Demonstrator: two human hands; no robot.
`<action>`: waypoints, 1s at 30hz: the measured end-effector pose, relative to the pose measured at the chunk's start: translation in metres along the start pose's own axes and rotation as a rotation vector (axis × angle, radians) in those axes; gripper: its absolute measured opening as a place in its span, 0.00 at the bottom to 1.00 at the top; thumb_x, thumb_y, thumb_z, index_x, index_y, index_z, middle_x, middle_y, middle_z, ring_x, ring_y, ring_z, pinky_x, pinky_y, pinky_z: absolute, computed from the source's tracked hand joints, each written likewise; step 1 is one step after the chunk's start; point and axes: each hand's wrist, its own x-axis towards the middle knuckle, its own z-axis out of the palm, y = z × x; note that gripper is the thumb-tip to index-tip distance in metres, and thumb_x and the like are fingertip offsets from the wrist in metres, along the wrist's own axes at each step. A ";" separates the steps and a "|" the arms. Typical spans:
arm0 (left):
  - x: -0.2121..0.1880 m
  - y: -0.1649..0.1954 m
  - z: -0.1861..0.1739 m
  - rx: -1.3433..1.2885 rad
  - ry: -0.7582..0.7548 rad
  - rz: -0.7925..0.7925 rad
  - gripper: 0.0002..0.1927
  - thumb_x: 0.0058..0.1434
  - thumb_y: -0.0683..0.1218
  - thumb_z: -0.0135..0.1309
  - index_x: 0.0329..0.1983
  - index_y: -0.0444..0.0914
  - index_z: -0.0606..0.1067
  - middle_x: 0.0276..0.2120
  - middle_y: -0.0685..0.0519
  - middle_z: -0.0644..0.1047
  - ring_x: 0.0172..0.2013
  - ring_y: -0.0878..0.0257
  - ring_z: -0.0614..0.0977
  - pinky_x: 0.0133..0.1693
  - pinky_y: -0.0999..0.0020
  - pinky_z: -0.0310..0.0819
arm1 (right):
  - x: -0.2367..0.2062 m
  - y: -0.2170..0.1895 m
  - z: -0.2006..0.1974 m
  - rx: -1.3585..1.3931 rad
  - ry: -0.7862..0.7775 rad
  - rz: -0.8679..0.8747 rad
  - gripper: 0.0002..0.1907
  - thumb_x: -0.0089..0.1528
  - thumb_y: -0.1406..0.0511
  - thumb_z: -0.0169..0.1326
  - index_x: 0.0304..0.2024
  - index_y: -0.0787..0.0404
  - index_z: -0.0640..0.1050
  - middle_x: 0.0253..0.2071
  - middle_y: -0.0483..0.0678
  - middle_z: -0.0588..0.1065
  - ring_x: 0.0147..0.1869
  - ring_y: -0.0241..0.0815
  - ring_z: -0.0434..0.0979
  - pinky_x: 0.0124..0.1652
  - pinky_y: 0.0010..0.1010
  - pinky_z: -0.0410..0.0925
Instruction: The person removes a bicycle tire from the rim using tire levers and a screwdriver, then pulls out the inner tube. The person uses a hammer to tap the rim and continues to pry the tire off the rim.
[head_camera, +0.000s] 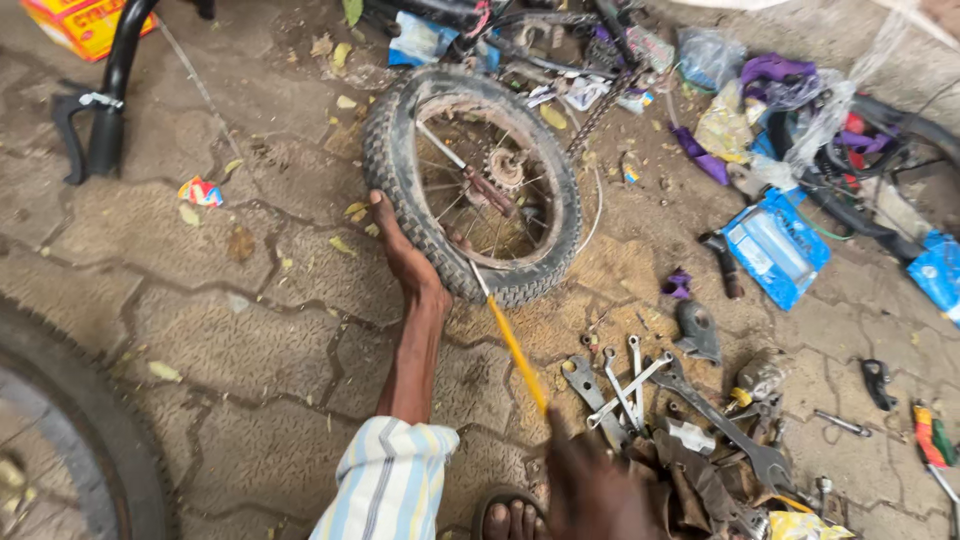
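A small bicycle wheel (470, 185) with a knobby black tyre, spokes and a rusty sprocket lies on the paved ground. My left hand (405, 255) grips the tyre at its near-left edge, arm stretched out from a striped sleeve. My right hand (590, 480), low in the picture, holds a yellow-handled screwdriver (515, 345) whose metal tip reaches the tyre's near rim.
Several spanners (625, 385) lie right of my right hand with rags and small parts. Blue packets (775, 245), plastic bags and cables crowd the right and far side. A larger tyre (90, 430) curves at the bottom left; a black frame part (105, 100) stands at the top left.
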 end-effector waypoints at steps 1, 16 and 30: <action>0.004 -0.003 0.001 -0.004 -0.008 -0.001 0.53 0.56 0.78 0.43 0.75 0.41 0.55 0.45 0.40 0.70 0.27 0.58 0.79 0.23 0.61 0.79 | -0.001 -0.003 0.014 -0.042 -0.063 0.089 0.31 0.65 0.60 0.50 0.72 0.46 0.66 0.45 0.53 0.79 0.25 0.45 0.83 0.27 0.39 0.79; 0.003 -0.002 -0.009 0.018 -0.041 0.029 0.57 0.54 0.79 0.42 0.75 0.38 0.54 0.49 0.37 0.68 0.29 0.58 0.81 0.23 0.62 0.82 | 0.281 0.045 -0.246 -0.341 -0.560 -0.104 0.23 0.66 0.52 0.54 0.63 0.41 0.81 0.43 0.46 0.84 0.31 0.48 0.75 0.34 0.44 0.71; 0.029 0.033 -0.043 0.147 -0.186 0.060 0.53 0.55 0.78 0.45 0.65 0.30 0.66 0.30 0.43 0.76 0.20 0.57 0.82 0.20 0.64 0.83 | 0.299 0.141 -0.040 0.118 -0.425 -0.278 0.19 0.69 0.57 0.42 0.56 0.56 0.76 0.48 0.53 0.80 0.53 0.50 0.79 0.57 0.44 0.69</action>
